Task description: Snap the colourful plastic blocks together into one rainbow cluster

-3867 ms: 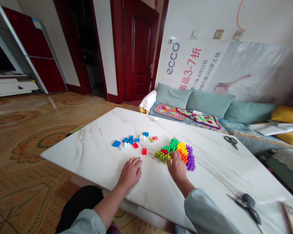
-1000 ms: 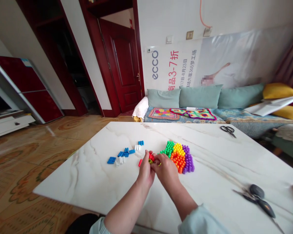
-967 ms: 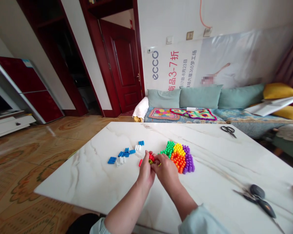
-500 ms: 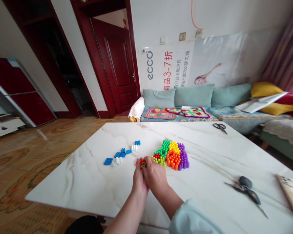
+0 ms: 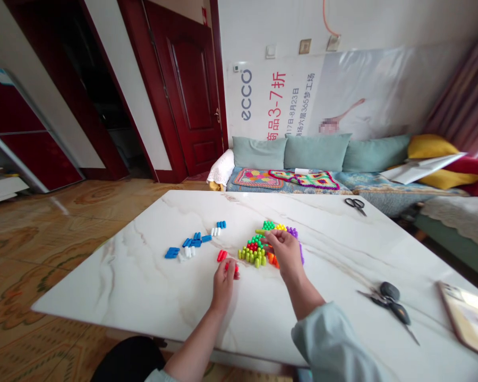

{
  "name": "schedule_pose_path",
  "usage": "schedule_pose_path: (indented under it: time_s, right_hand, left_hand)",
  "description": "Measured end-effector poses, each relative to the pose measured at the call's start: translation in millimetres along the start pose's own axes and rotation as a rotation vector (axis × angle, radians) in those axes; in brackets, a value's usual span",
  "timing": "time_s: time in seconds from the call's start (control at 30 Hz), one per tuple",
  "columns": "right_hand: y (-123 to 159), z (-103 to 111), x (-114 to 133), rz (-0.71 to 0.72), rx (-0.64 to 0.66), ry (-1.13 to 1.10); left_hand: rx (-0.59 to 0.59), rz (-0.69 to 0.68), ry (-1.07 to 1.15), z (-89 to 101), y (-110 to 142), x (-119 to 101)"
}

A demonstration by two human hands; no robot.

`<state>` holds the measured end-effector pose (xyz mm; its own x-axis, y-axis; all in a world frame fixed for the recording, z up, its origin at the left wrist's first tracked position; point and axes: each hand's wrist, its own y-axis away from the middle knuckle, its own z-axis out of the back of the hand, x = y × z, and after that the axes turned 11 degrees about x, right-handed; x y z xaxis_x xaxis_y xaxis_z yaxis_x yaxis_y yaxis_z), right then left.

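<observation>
My left hand (image 5: 224, 285) rests near the table's front, its fingertips pinching small red plastic pegs (image 5: 231, 268). Just above it lies a separate red peg pair (image 5: 222, 255). My right hand (image 5: 284, 252) hovers over a multicoloured peg mosaic (image 5: 255, 252) and hides much of its orange and purple part. A thin yellow peg (image 5: 261, 231) sticks out from between its fingers. Further left lie loose blue pegs (image 5: 193, 242) and white pegs (image 5: 188, 252).
The white marble table (image 5: 115, 286) fills the foreground. Black-handled scissors (image 5: 355, 205) lie at its far edge, and a second pair (image 5: 388, 300) lies near the right. A gold-edged flat device (image 5: 460, 318) sits at the right edge. A sofa stands behind.
My hands have come apart. The right hand has moved up and right onto the mosaic, the left stays low with red pegs, and a red peg pair now lies separately on the table.
</observation>
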<state>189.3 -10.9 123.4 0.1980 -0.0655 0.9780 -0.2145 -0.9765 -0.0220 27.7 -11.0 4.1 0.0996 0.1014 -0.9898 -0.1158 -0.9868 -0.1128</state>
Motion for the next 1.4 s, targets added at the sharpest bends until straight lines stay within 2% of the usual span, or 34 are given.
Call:
schedule_pose_path:
  time_s: [0.13, 0.27, 0.43, 0.63, 0.8, 0.9, 0.97, 1.03, 1.1, 1.17, 1.27, 1.4]
  right_hand:
    - [-5.9, 9.8, 3.9, 0.009, -0.102, -0.385]
    - [-11.2, 14.3, 9.1, 0.054, -0.221, -0.570]
    - [-16.3, 19.5, 12.2, 0.045, -0.202, -0.669]
    - [-20.6, 15.7, 1.8, -0.150, -0.253, -0.654]
    - [-23.3, 12.9, -10.4, -0.279, -0.138, -0.395]
    - [-21.8, 16.2, -14.9, -0.236, -0.037, -0.163]
    - [-20.7, 20.3, -17.3, -0.155, 0.035, 0.093]
    - [-20.1, 24.5, -19.4, -0.082, 0.078, 0.445]
    - [-19.8, 27.5, -21.0, -0.026, 0.059, 0.798]
    - [-19.4, 28.7, -21.9, -0.004, 0.035, 1.055]
    - [-18.8, 28.9, -22.6, -0.045, 0.041, 1.263]
    - [-21.1, 29.7, -24.8, -0.043, 0.073, 1.402]
  left_hand:
    - [0.115, -0.060, -0.199, -0.4, 3.7, 13.8]
    - [0.138, -0.108, -0.297, -2.3, 2.8, 14.7]
    - [0.133, -0.140, -0.381, -1.9, 2.8, 11.5]
    - [0.113, -0.140, -0.389, -3.5, 2.9, 7.3]
    - [0.121, -0.146, -0.416, -4.3, 3.1, 5.5]
    - [0.119, -0.161, -0.416, -4.5, 3.4, 4.3]
    - [0.115, -0.171, -0.411, -4.6, 3.5, 3.9]
    - [0.116, -0.178, -0.410, -4.5, 3.6, 4.0]
    - [0.120, -0.181, -0.413, -4.3, 3.6, 4.5]
    - [0.126, -0.184, -0.413, -4.0, 3.7, 4.9]
    - [0.124, -0.184, -0.398, -3.8, 3.9, 5.2]
    - [0.123, -0.169, -0.377, -3.7, 3.6, 6.1]
